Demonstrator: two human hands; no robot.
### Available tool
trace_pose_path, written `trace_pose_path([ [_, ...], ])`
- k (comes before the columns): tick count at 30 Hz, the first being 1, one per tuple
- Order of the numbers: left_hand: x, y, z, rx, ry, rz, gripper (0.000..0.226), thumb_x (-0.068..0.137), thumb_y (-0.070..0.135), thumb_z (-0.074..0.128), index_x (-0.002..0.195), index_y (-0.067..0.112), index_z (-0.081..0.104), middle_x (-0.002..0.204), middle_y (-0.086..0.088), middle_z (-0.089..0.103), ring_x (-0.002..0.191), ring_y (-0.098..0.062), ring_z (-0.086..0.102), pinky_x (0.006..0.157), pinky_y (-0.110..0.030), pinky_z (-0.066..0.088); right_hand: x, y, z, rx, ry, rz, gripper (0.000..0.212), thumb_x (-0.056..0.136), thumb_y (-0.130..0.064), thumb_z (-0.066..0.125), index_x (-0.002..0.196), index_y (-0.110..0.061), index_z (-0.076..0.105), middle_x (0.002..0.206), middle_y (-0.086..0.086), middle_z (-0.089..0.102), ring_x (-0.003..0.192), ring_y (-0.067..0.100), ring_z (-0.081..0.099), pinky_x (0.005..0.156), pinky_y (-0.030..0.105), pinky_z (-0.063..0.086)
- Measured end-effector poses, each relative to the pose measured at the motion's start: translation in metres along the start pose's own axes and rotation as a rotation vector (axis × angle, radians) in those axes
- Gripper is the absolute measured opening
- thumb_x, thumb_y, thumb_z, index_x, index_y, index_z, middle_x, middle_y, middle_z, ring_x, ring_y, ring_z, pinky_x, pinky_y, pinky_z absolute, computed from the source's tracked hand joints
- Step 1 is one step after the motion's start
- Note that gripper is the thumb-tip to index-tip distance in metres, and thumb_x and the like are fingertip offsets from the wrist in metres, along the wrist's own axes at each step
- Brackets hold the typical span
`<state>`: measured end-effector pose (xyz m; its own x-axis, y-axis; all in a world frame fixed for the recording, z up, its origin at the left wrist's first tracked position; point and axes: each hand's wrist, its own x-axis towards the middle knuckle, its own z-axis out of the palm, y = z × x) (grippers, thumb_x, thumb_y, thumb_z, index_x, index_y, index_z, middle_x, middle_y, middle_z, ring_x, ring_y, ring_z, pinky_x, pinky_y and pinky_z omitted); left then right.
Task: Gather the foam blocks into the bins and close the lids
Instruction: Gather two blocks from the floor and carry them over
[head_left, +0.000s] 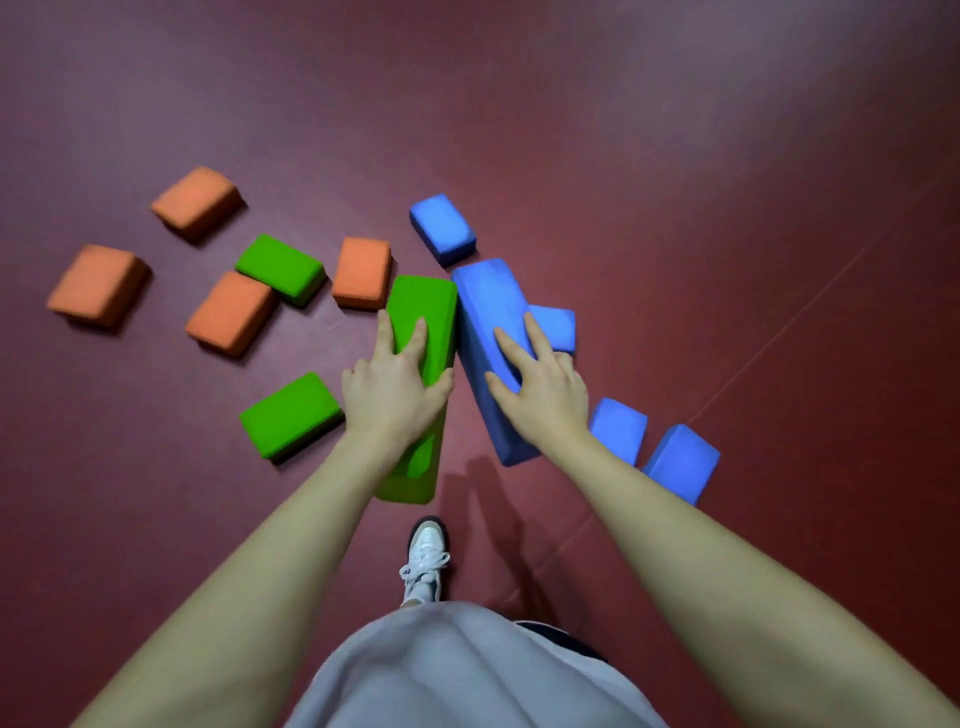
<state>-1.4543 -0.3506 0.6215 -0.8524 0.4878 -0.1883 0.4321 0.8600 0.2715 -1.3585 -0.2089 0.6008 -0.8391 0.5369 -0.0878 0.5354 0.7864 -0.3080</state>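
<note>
Foam blocks lie scattered on a dark red floor (675, 234). My left hand (389, 395) grips a long-looking green block (423, 306), thumb on its right side and fingers over its top and left edge. My right hand (545, 395) grips a large blue block (488, 296), thumb and two fingers spread on its top face and the others over its right edge. The two held blocks touch at their far ends. Two more green blocks (280, 267) (288, 413) lie to the left. No bin or lid is in view.
Several orange blocks (231, 312) lie at the left and several smaller blue blocks (441, 226) around the right hand. My white shoe (426, 556) stands just below the held blocks, above my grey clothing (467, 675). Seam lines cross the floor at the right.
</note>
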Motion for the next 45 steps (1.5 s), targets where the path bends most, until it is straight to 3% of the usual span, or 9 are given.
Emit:
trace_pose_path([
  [11, -0.208, -0.084, -0.041, -0.019, 0.138, -0.5, 0.069, 0.089, 0.056, 0.049, 0.15, 0.038, 0.022, 0.161, -0.002, 0.002, 0.119, -0.039, 0.05, 0.096, -0.04, 0.041, -0.118, -0.101, 0.009, 0.046, -0.146, -0.572, 0.054, 0.094, -0.045, 0.052, 0.145, -0.036, 0.037, 0.16, -0.002, 0.018, 0.11, 0.038, 0.049, 0.087, 0.04, 0.043],
  [26, -0.497, -0.279, -0.064, -0.142, 0.32, -1.186, 0.069, 0.09, 0.059, 0.046, 0.15, 0.041, 0.018, 0.161, -0.001, -0.001, 0.125, -0.037, 0.048, 0.097, -0.039, 0.043, -0.323, -0.367, 0.087, 0.013, -0.402, -1.299, 0.053, 0.093, -0.047, 0.052, 0.144, -0.039, 0.039, 0.159, -0.005, 0.019, 0.113, 0.037, 0.049, 0.089, 0.038, 0.042],
  [36, -0.667, -0.422, -0.079, -0.161, 0.435, -1.507, 0.068, 0.09, 0.059, 0.046, 0.15, 0.04, 0.02, 0.161, -0.001, 0.001, 0.123, -0.037, 0.049, 0.098, -0.038, 0.041, -0.494, -0.552, 0.157, 0.034, -0.515, -1.587, 0.053, 0.092, -0.049, 0.053, 0.143, -0.04, 0.04, 0.159, -0.009, 0.02, 0.115, 0.036, 0.047, 0.087, 0.039, 0.046],
  [45, -0.725, -0.532, -0.094, -0.209, 0.499, -1.694, 0.069, 0.09, 0.059, 0.046, 0.15, 0.04, 0.02, 0.161, -0.002, 0.0, 0.124, -0.038, 0.048, 0.099, -0.039, 0.04, -0.564, -0.689, 0.201, 0.038, -0.556, -1.77, 0.053, 0.091, -0.048, 0.055, 0.142, -0.038, 0.043, 0.158, -0.007, 0.023, 0.115, 0.037, 0.048, 0.085, 0.04, 0.046],
])
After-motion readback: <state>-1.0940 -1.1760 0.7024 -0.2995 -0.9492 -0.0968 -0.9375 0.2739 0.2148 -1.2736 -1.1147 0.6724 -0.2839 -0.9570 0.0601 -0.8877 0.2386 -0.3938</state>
